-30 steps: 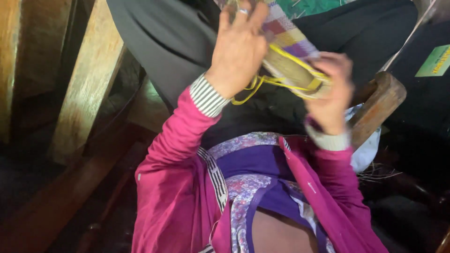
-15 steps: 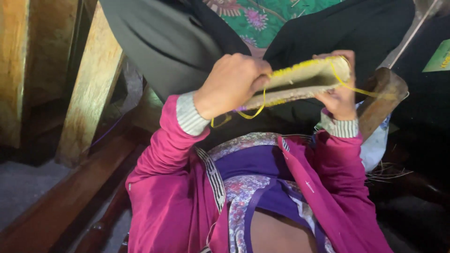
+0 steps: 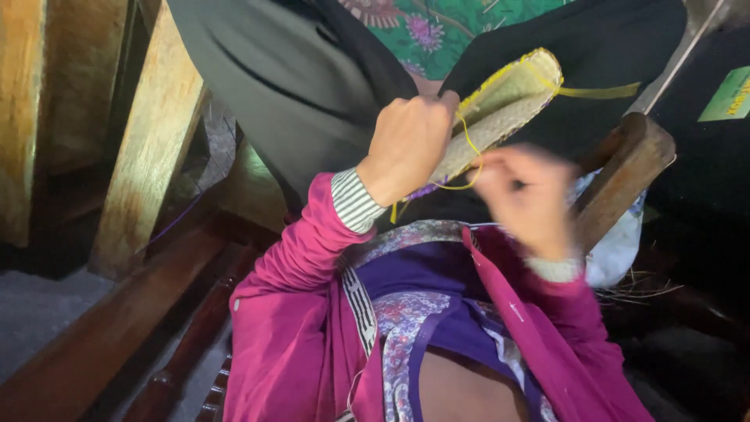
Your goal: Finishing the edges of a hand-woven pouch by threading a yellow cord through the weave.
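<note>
Since half a second ago the right hand has dropped off the woven mat piece and now hangs blurred just below it; whether its fingers pinch the yellow thread I cannot tell. Left hand is clenched on the mat's lower end, the wooden post right of it

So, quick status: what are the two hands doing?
Left hand grips woven piece. Right hand blurred, beside yellow thread; grip unclear. Nothing in the way.
</note>
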